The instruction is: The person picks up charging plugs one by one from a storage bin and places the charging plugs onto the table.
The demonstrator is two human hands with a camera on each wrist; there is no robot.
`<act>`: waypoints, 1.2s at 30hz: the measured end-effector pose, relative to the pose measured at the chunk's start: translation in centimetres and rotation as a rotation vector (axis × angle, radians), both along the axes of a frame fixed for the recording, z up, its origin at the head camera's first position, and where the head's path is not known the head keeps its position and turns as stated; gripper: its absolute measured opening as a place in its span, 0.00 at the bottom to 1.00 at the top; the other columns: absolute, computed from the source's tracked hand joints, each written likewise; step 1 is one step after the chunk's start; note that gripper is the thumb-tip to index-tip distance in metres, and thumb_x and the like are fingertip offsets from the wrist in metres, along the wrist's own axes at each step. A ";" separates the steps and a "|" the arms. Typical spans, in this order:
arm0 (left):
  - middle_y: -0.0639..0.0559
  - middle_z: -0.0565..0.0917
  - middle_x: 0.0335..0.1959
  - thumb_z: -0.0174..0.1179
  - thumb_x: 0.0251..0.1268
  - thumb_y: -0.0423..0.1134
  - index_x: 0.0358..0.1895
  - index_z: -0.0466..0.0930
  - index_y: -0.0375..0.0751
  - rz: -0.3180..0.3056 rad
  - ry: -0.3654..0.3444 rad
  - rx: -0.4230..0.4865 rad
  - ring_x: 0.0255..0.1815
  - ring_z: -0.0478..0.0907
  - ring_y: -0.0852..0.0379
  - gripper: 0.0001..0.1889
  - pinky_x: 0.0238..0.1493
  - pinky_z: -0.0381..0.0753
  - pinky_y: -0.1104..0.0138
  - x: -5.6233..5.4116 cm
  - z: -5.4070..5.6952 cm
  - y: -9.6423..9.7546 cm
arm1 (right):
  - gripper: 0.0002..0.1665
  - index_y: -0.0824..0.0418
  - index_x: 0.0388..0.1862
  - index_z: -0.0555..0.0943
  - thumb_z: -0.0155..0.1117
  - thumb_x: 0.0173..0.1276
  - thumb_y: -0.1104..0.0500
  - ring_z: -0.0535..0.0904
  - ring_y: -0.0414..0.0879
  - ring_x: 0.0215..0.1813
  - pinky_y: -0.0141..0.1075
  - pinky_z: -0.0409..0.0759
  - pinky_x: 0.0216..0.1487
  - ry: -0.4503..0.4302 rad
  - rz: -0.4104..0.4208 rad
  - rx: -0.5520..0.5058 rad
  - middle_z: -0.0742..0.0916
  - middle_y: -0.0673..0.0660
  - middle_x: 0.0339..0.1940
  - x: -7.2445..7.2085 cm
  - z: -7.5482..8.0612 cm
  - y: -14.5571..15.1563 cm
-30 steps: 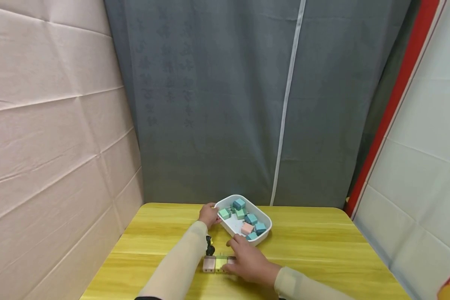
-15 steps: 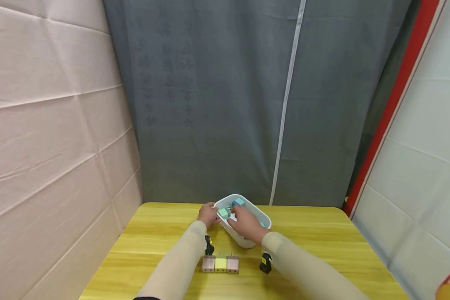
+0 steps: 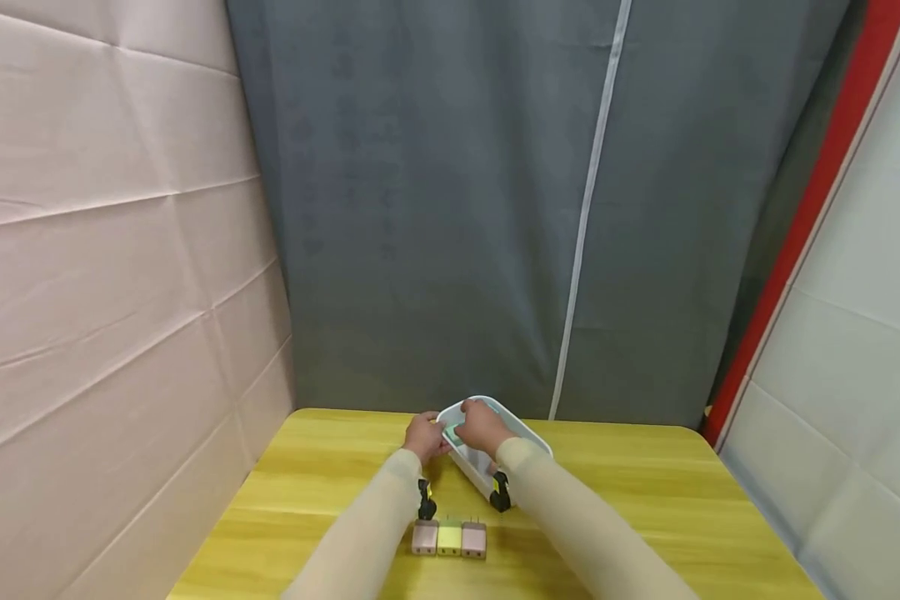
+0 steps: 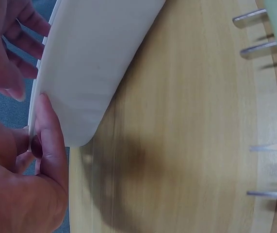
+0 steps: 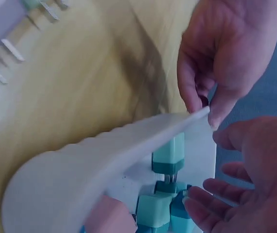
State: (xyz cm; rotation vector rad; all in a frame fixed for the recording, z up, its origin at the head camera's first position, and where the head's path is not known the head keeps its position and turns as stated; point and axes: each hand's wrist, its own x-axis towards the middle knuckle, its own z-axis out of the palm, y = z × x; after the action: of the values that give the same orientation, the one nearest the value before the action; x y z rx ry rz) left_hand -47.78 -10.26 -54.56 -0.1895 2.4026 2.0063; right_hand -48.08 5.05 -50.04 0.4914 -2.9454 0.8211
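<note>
Above blocks [image 5: 154,209], our right hand [image 5: 254,179] hangs loose-fingered; our left hand [image 4: 24,179] pinches tray rim [image 4: 45,68], presumably steadying it.

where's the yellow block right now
In the head view, the yellow block is at the bottom middle, on the table, between the left mauve block and the right mauve block, nearer the person than the white tray.

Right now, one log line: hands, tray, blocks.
left hand: pinches tray rim | right hand: over tray, nothing visibly held | tray: pink block, green blocks inside | table: yellow block between two mauve blocks
</note>
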 end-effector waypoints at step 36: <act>0.43 0.82 0.30 0.55 0.88 0.30 0.73 0.77 0.25 0.007 0.016 -0.045 0.25 0.82 0.58 0.19 0.36 0.95 0.61 0.2 -0.1 0.2 | 0.22 0.62 0.64 0.89 0.63 0.75 0.75 0.79 0.48 0.44 0.45 0.86 0.59 -0.104 0.154 0.186 0.90 0.57 0.52 -1.2 -3.6 0.2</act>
State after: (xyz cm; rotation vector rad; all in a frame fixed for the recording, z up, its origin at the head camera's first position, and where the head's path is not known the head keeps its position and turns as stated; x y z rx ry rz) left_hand -47.56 -10.07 -54.61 -0.1834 2.4622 1.9655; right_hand -49.27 5.25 -53.65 0.7161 -3.1290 0.6032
